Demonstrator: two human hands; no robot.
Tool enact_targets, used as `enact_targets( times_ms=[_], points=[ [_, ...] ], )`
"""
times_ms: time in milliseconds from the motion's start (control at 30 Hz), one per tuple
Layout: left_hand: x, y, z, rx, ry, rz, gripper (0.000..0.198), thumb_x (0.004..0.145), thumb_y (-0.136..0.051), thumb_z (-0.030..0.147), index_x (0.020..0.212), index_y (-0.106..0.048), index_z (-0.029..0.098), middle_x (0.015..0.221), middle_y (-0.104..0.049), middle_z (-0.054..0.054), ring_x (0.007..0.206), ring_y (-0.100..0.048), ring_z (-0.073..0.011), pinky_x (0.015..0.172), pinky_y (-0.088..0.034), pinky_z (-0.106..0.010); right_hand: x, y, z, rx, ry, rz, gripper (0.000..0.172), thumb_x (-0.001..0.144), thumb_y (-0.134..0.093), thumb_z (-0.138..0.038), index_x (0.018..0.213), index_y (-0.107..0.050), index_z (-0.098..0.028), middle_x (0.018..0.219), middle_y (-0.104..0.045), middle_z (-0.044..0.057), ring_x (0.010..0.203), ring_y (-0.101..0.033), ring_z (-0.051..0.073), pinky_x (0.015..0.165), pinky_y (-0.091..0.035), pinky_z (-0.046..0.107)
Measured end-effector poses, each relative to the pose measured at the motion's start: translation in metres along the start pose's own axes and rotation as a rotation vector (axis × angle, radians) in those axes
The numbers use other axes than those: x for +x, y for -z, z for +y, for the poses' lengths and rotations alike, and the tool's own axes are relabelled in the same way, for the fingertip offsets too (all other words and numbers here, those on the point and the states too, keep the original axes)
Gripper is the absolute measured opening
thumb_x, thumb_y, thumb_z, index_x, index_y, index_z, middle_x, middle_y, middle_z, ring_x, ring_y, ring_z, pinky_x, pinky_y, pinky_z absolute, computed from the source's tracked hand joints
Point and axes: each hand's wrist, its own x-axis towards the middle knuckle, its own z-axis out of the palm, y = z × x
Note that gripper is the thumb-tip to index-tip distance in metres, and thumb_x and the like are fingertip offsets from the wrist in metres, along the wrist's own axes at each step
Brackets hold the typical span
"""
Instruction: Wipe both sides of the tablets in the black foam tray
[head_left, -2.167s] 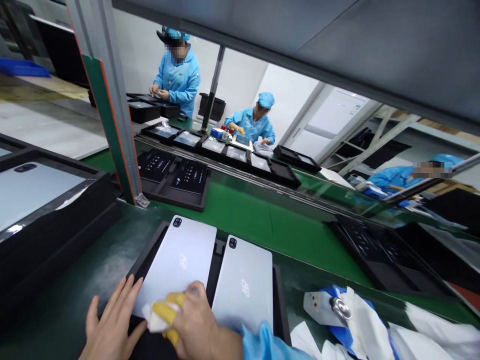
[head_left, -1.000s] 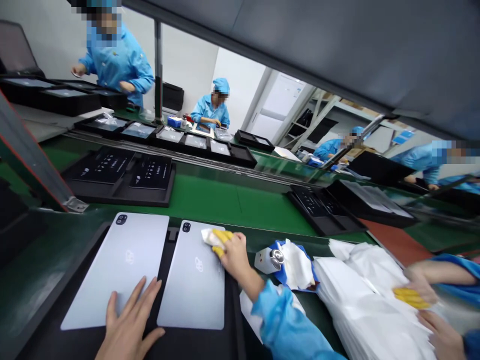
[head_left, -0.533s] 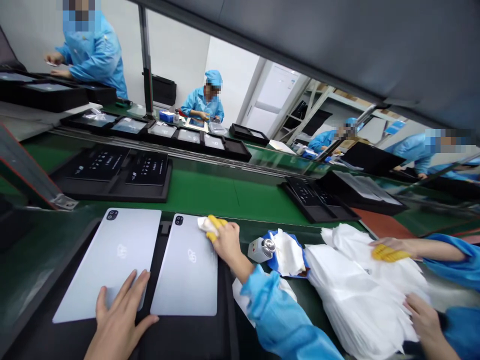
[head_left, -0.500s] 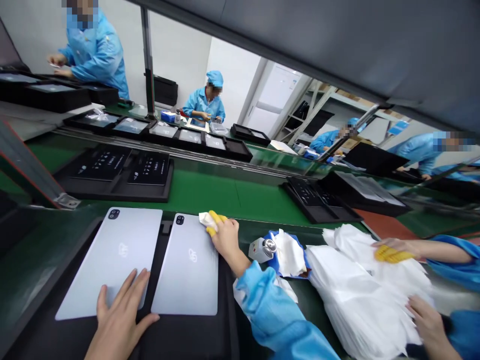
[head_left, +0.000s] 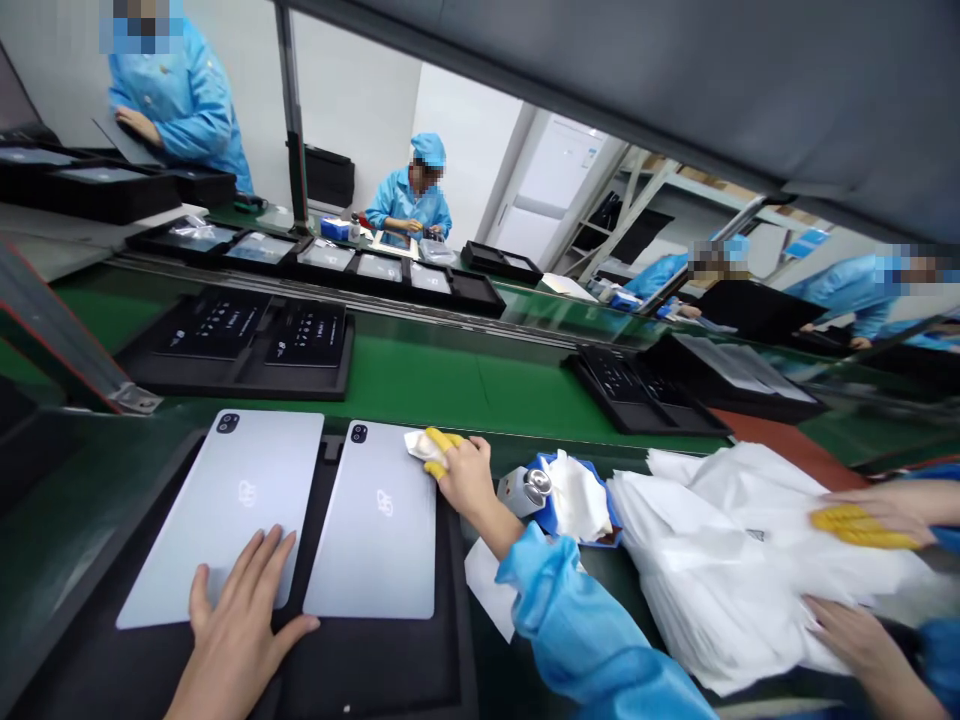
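Across the middle, a broad green belt (head_left: 450, 385). In front of it, a black tray (head_left: 397, 670), and well to the right a ruffled pile of white sheets (head_left: 720, 580) under a co-worker's hand (head_left: 881, 512). Back side up on the tray, side by side with a narrow gap between, a left tablet (head_left: 221, 515) and a right tablet (head_left: 375, 540): pale silver-blue, smooth, evenly lit, round-cornered. Over the lower right part of the left tablet, the left hand (head_left: 244, 610), flat, fingers spread. Well apart from it, at the right tablet's upper right corner, the right hand (head_left: 463, 475), yellow-covered at the fingers and closed in a pinch. Just right of that, a white bottle (head_left: 516, 492) with a metal top. In the pinch, a crumpled white wipe (head_left: 418, 446); hard to tell how fully pressed to the tablet. Near each back's centre, a whitish looping logo (head_left: 246, 493); at each top left corner, a dark camera block (head_left: 228, 423).
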Motion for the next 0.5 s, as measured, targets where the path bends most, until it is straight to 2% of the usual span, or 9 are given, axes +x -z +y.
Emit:
enact_targets(
  times_ms=[67,133,200,300,367,433,467,500],
  points=[
    [0.000,-0.001,0.001,-0.001,0.019,-0.036,0.077,0.076,-0.058,0.060,0.143,-0.037,0.028,0.148,-0.045,0.002,0.138,-0.036,-0.0143,0.129,0.016,-0.041,-0.014,-0.004,-0.001,0.019,0.037,0.035,0.048,0.085,-0.073,-0.019,0.131,-0.058,-0.023,0.122,-0.063,0.009,0.111,-0.056,0.025,0.108,-0.018,0.048],
    [-0.001,-0.003,0.002,-0.001,0.017,-0.035,0.078,0.073,-0.062,0.057,0.142,-0.038,0.028,0.147,-0.046,0.002,0.138,-0.036,-0.0146,0.129,0.015,-0.042,-0.052,-0.012,-0.014,0.067,0.134,0.109,0.049,0.085,-0.070,-0.017,0.131,-0.057,-0.028,0.120,-0.064,0.006,0.108,-0.057,0.023,0.107,-0.017,0.047],
    [-0.001,-0.004,0.002,-0.003,0.018,-0.023,0.076,0.074,-0.061,0.056,0.141,-0.040,0.028,0.146,-0.047,0.002,0.137,-0.036,-0.0151,0.128,0.014,-0.043,-0.097,-0.017,-0.032,0.115,0.230,0.195,0.047,0.088,-0.063,-0.017,0.132,-0.054,-0.028,0.119,-0.064,0.006,0.103,-0.057,0.022,0.107,-0.017,0.046],
    [0.001,-0.006,0.001,-0.004,0.013,-0.017,0.072,0.077,-0.055,0.055,0.141,-0.040,0.027,0.146,-0.047,0.000,0.137,-0.037,-0.0160,0.128,0.011,-0.046,-0.148,-0.017,-0.059,0.131,0.296,0.241,0.038,0.093,-0.054,-0.023,0.131,-0.056,-0.027,0.113,-0.065,0.005,0.094,-0.059,0.019,0.108,-0.014,0.042],
    [0.004,-0.006,0.000,0.001,-0.021,0.033,0.070,0.079,-0.048,0.058,0.140,-0.042,0.025,0.144,-0.049,-0.002,0.134,-0.039,-0.0168,0.128,0.009,-0.047,-0.164,-0.015,-0.071,0.143,0.346,0.261,0.031,0.096,-0.053,-0.030,0.127,-0.059,-0.027,0.107,-0.067,0.002,0.086,-0.060,0.016,0.111,-0.011,0.040],
    [0.005,-0.003,-0.004,0.009,-0.067,0.115,0.069,0.081,-0.039,0.063,0.137,-0.047,0.024,0.141,-0.052,-0.003,0.132,-0.042,-0.0175,0.127,0.007,-0.048,-0.170,-0.012,-0.071,0.175,0.376,0.317,0.031,0.097,-0.054,-0.036,0.127,-0.058,-0.027,0.104,-0.069,0.000,0.085,-0.063,0.015,0.113,-0.012,0.037],
    [0.003,0.000,-0.007,0.013,-0.087,0.142,0.069,0.081,-0.037,0.066,0.134,-0.050,0.024,0.139,-0.054,-0.003,0.131,-0.043,-0.0177,0.127,0.005,-0.049,-0.172,-0.009,-0.066,0.186,0.340,0.360,0.032,0.097,-0.056,-0.038,0.127,-0.057,-0.027,0.105,-0.069,0.000,0.088,-0.064,0.015,0.112,-0.018,0.036],
    [-0.002,0.003,-0.010,0.020,-0.118,0.153,0.069,0.080,-0.038,0.070,0.130,-0.054,0.026,0.137,-0.056,-0.001,0.129,-0.044,-0.0170,0.127,0.000,-0.046,-0.175,-0.005,-0.056,0.194,0.238,0.408,0.034,0.097,-0.057,-0.040,0.128,-0.056,-0.027,0.107,-0.069,0.000,0.091,-0.065,0.016,0.109,-0.027,0.035]
  ],
)
